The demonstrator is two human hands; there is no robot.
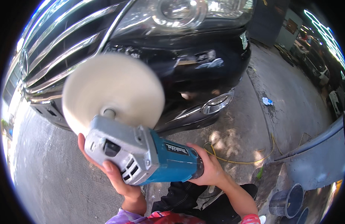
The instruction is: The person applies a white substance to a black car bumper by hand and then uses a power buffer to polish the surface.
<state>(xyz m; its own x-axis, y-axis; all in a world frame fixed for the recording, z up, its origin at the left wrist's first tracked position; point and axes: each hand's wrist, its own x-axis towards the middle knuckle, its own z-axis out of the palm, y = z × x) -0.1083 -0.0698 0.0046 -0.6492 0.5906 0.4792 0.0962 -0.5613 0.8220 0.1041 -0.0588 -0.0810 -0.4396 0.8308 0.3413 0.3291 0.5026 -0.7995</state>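
A teal and silver power polisher [172,158] is held out in front of me. My left hand [118,181] grips its silver metal head from the left and below. My right hand [209,168] is wrapped round the dark rear end of the body. The round cream polishing pad [112,87] looks blurred and faces the front of a black car. Behind it lies the glossy black bumper [194,71]; the pad hides part of the bumper and grille, and I cannot tell whether it touches.
A chrome grille [68,48] is at the upper left, a headlight [180,15] at the top, a fog light [217,103] lower down. A yellow cord [239,162] runs over the concrete. Dark buckets [286,201] stand at lower right, beside a grey-blue panel [318,156].
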